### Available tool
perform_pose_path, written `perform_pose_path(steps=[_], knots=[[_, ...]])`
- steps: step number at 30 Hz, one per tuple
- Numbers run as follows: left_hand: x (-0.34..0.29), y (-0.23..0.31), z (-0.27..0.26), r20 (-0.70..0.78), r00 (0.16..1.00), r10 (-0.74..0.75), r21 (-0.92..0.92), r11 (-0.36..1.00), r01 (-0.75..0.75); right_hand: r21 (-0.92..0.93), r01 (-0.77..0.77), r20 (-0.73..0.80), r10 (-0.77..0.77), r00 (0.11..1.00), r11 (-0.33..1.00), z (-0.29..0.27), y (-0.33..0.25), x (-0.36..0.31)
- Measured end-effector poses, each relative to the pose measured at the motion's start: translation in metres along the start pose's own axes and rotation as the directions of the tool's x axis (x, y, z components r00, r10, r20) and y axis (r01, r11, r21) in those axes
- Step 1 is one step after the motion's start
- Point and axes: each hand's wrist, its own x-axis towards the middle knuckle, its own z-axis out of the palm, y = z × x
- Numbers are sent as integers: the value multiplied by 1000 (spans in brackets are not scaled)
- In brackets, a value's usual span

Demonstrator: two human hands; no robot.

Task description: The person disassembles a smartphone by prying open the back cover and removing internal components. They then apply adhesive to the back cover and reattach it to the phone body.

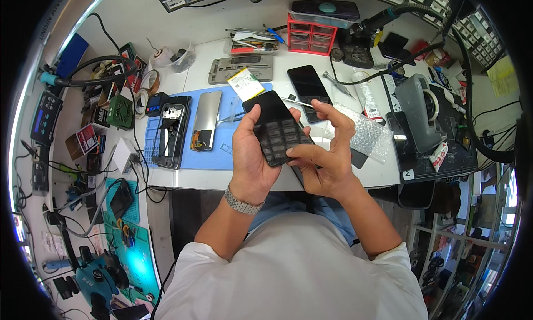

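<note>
My left hand (pixel 252 153) is wrapped round a black smartphone (pixel 273 123), held tilted above the table's front part. Its glossy dark face is up and reflects a grid of light. At the phone's lower right corner, the thumb of my right hand (pixel 327 159) presses on it while the index finger is raised. A thin silver rod (pixel 297 101) shows between the phone and that raised finger; whether a hand holds it I cannot tell. Just beyond lie a white-and-yellow battery (pixel 246 84) and another black phone (pixel 309 86).
On the blue mat (pixel 216 159) lie a detached screen (pixel 206 120) and an opened phone housing (pixel 173 132). Bubble wrap (pixel 369 134) is at the right, near a grey clamp-like device (pixel 419 111). A red drawer box (pixel 312 35) stands behind. A blue microscope (pixel 97 278) is at lower left.
</note>
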Motion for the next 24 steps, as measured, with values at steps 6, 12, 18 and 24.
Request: perform_pose_path(steps=[6, 12, 18, 24], knots=[[-3, 0, 4, -84, 995, -56, -27, 998, 54, -30, 29, -28, -29, 999, 999, 2, 2, -3], [-7, -3, 6, -117, 989, -88, 81, 992, 98, -126, 74, 6, -74, 997, 989, 0, 5, -7], [-9, -5, 5, -141, 987, -82, 94, 991, 95, -168, 113, -2, -115, 993, 979, 0, 6, -8], [-6, 2, -1, -91, 996, -20, 20, 1000, 22, -16, -48, -63, 47, 997, 999, -8, -5, -6]])
